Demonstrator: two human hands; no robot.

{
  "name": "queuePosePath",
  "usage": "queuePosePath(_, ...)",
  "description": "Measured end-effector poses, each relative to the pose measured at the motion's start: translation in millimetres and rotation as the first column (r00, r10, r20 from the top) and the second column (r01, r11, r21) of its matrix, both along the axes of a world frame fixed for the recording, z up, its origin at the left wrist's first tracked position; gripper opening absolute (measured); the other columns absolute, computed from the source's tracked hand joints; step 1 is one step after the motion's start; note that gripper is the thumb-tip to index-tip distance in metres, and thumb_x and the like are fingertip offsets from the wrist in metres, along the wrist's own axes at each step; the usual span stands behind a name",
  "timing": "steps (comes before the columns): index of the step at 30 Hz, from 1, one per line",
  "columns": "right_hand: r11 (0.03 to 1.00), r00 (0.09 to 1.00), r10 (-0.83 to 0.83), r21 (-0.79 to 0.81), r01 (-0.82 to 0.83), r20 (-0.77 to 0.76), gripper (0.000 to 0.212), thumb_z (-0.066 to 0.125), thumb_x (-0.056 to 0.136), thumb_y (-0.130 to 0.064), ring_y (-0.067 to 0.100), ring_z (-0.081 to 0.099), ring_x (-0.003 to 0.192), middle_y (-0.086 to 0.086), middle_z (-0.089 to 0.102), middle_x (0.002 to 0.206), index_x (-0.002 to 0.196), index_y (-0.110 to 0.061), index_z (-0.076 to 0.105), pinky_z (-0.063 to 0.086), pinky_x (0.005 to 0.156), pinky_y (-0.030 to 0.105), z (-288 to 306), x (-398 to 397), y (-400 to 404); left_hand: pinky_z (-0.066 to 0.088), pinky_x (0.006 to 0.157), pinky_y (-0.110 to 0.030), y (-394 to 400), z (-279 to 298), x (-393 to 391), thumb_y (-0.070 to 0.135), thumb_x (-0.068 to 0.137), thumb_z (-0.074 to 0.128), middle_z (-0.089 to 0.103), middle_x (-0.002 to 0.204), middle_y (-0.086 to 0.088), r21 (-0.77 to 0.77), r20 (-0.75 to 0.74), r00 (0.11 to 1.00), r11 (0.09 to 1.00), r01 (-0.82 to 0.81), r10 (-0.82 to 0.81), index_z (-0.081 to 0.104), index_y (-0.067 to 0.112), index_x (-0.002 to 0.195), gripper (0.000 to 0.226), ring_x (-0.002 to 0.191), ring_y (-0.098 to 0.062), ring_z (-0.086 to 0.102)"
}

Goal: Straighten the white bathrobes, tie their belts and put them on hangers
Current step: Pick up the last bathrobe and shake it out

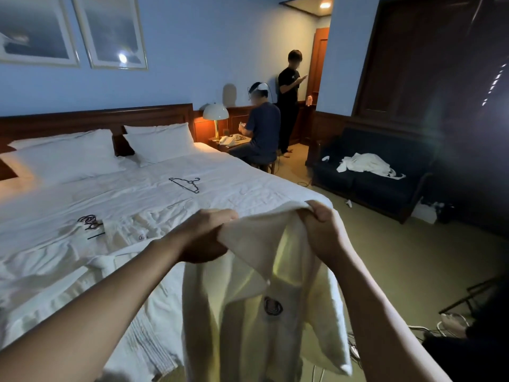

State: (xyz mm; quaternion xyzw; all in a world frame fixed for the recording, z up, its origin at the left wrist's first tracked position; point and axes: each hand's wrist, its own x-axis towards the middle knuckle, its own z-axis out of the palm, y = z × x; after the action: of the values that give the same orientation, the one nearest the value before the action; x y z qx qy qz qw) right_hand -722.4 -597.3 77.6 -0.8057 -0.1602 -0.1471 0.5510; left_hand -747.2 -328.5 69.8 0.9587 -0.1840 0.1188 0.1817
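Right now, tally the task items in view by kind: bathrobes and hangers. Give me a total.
Bathrobes: 3, one held up by both hands, one spread on the bed, one heaped on the dark sofa.
Hangers: 2, one bare on the bed, one in the spread bathrobe with only its hook showing.
Total: 5.

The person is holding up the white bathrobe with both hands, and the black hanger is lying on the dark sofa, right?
Not quite. Both hands, left hand and right hand, do grip the white bathrobe, but the black hanger lies on the bed, not the sofa. The dark sofa holds another white robe. The head view shows this.
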Motion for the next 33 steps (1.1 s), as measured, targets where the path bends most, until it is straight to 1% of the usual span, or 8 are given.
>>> queuePosePath(6,0.989,0.994,0.069,-0.126,-0.08,-0.09,0.015,0.077,0.084,-0.009,0.009,0.059,0.069,-0.003,0.066,0.08,0.085,-0.02,0.067,0.047,0.061,0.021,7.2,-11.5,-17.3,0.042,0.055,-0.027,-18.2,9.2,11.5,0.023,0.085,0.049,0.062,0.07,0.001,-0.308,-0.099,0.914,0.861,-0.404,0.394,0.06,0.015,0.076,0.017,0.069,-0.023,0.059)
queuePosePath(12,0.95,0.939,0.16,-0.21,-0.229,-0.303,0.022,0.08,0.085,-0.03,0.009,0.071,0.076,-0.003,0.074,0.083,0.102,-0.029,0.066,0.056,0.068,0.029,-7.6,-19.8,-14.9,0.047,0.04,-0.029,-72.0,42.0,7.9,0.008,0.078,0.042,0.062,0.089,-0.013,-0.463,-0.299,0.893,0.768,-0.443,0.336,0.052,0.015,0.094,0.02,0.075,-0.033,0.063)
queuePosePath(16,0.941,0.959,0.211,-0.228,-0.252,-0.188,0.03,0.075,0.083,-0.051,0.001,0.064,0.091,-0.015,0.07,0.098,0.109,-0.041,0.063,0.053,0.077,0.026,-19.6,-25.2,8.2,0.063,0.069,-0.044,-102.0,53.5,10.9,0.013,0.086,0.046,0.059,0.103,-0.009,-0.56,-0.357,0.897,0.709,-0.429,0.26,0.048,0.02,0.109,0.024,0.093,-0.029,0.062)
queuePosePath(18,0.967,0.977,0.133,-0.194,-0.164,-0.164,0.01,0.072,0.088,-0.035,-0.006,0.061,0.073,-0.023,0.068,0.081,0.093,-0.039,0.065,0.044,0.062,0.015,-20.0,-20.1,14.2,0.062,0.08,-0.045,-108.7,59.1,14.1,0.009,0.089,0.051,0.057,0.109,-0.008,-0.556,-0.341,0.908,0.727,-0.403,0.242,0.048,0.02,0.115,0.028,0.101,-0.026,0.059)
queuePosePath(23,0.998,0.986,0.027,0.061,-0.017,-0.167,0.037,0.065,0.093,-0.007,0.0,0.043,0.049,-0.016,0.052,0.051,0.061,-0.022,0.056,0.036,0.054,0.025,-20.9,-5.5,9.3,0.06,0.077,-0.028,-99.2,65.5,8.8,0.002,0.087,0.064,0.059,0.117,-0.001,-0.668,-0.251,0.968,0.72,-0.186,0.017,0.053,0.023,0.119,0.039,0.103,-0.019,0.062)
queuePosePath(26,0.966,0.975,0.09,0.257,-0.035,-0.203,0.03,0.065,0.096,-0.005,0.006,0.053,0.053,-0.009,0.057,0.055,0.067,-0.009,0.058,0.043,0.054,0.024,-17.4,-6.5,-5.1,0.055,0.071,-0.025,-84.6,20.9,-4.4,-0.002,0.081,0.059,0.059,0.106,0.006,-0.711,-0.236,0.971,0.686,-0.154,-0.026,0.054,0.03,0.107,0.042,0.094,-0.012,0.064)
queuePosePath(28,0.934,0.961,0.174,0.344,-0.093,-0.213,0.023,0.069,0.095,-0.011,0.022,0.059,0.065,0.007,0.063,0.068,0.077,0.003,0.061,0.047,0.064,0.034,-10.7,-6.6,-9.4,0.058,0.08,-0.034,-82.2,-19.0,-14.7,0.019,0.072,0.066,0.057,0.109,0.008,-0.574,-0.294,0.956,0.797,-0.188,0.013,0.054,0.035,0.105,0.039,0.091,-0.011,0.064)
queuePosePath(33,0.873,0.937,0.253,0.473,-0.114,-0.242,0.014,0.071,0.093,-0.015,0.035,0.064,0.081,0.017,0.068,0.083,0.085,-0.005,0.068,0.051,0.077,0.047,14.6,-8.0,-11.7,0.05,0.085,-0.037,-91.7,-56.8,-18.0,0.041,0.086,0.059,0.064,0.1,0.007,-0.418,-0.222,0.971,0.891,-0.177,0.089,0.06,0.028,0.098,0.017,0.094,-0.014,0.06)
